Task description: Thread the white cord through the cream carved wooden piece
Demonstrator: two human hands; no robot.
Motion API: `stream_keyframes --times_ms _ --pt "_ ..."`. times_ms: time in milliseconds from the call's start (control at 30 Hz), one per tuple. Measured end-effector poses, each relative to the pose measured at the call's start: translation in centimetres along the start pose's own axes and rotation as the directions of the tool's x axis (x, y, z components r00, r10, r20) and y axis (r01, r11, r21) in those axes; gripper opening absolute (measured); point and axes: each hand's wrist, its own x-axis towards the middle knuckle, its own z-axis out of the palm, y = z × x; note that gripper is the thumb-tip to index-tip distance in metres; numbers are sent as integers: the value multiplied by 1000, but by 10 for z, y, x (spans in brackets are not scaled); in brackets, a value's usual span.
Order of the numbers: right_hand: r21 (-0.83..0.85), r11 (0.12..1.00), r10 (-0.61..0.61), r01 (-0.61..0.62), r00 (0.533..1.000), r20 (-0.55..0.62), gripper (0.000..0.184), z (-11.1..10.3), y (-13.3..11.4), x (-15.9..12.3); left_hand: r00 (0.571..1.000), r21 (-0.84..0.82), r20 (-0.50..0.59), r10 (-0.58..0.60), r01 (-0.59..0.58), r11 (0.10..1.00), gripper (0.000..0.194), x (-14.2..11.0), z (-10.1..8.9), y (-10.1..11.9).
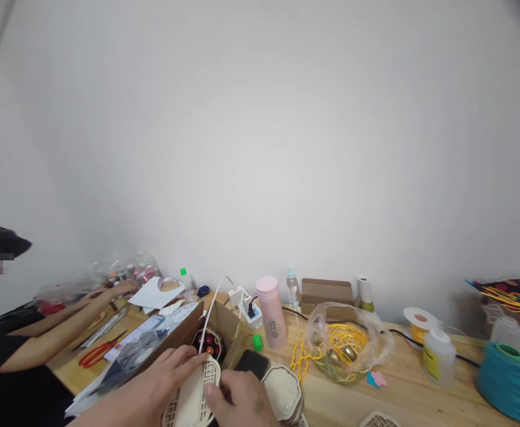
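Observation:
A pale wooden lattice panel [193, 394] with rounded ends is held between my two hands at the bottom of the head view. My left hand [175, 367] grips its left edge, fingers laid over the top. On the other side my right hand [242, 397] pinches the right edge, thumb on the lattice. Just beyond is an open cardboard box [224, 323] holding a dark piece with red floral patterns [209, 344]. Close to my right hand lie pale scalloped wooden pieces [282, 391] in a stack and a black phone [251, 363].
Along the wall stand a pink bottle [271, 314], a power strip [251, 314] and a bag of yellow cords [349, 344]. Glue bottle [438, 356] and teal thread cone [507, 379] are right. Left, a person [32, 350] works beside orange-handled scissors [97, 353].

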Motion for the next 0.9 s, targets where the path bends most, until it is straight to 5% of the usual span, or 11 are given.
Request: stream_keyframes --times_ms 167,367,433,533,633,900 --pt "136 989 62 -64 998 19 32 7 7 5 998 -83 63 -17 23 996 83 4 -1 3" --pt "515 840 134 -172 985 110 44 35 26 15 995 -375 -95 28 -62 925 94 3 20 -15" --pt "604 761 182 -236 972 150 48 44 31 17 989 -590 -145 -13 -77 804 85 4 25 -21" --pt "668 697 196 -262 965 173 54 52 35 18 988 -878 -116 -97 -57 475 67 10 28 -28" --pt "696 687 138 -209 978 158 57 55 38 18 991 -975 -28 -130 2 224 49 15 28 -32" --pt "730 661 108 -174 985 137 78 50 36 18 962 -997 57 -269 66 26 48 -2 21 -37"
